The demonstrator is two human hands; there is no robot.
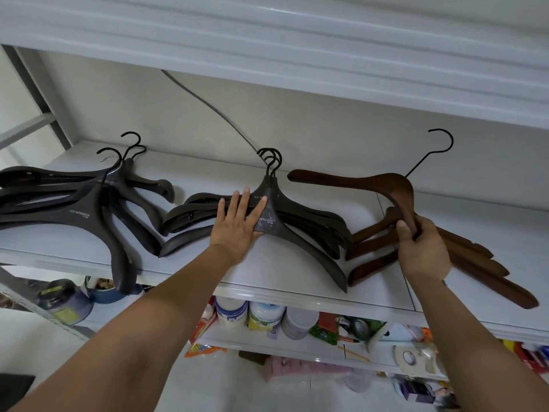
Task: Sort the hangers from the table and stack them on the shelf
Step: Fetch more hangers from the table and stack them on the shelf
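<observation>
Three groups of hangers lie on the white shelf (297, 288). A pile of dark plastic hangers (89, 209) sits at the left. A second stack of dark hangers (300, 227) lies in the middle, and my left hand (237, 223) presses flat on it with straight fingers. At the right is a stack of brown wooden hangers (475, 263). My right hand (423, 248) grips one arm of a brown wooden hanger (371, 182), which is tilted up above that stack with its black hook toward the wall.
A dark cable (208, 105) runs down the back wall behind the middle stack. Another shelf (267, 40) overhangs from above. Below, a lower shelf holds cans (231, 312), packets and tape rolls (408, 356). A metal upright (38, 93) stands at the left.
</observation>
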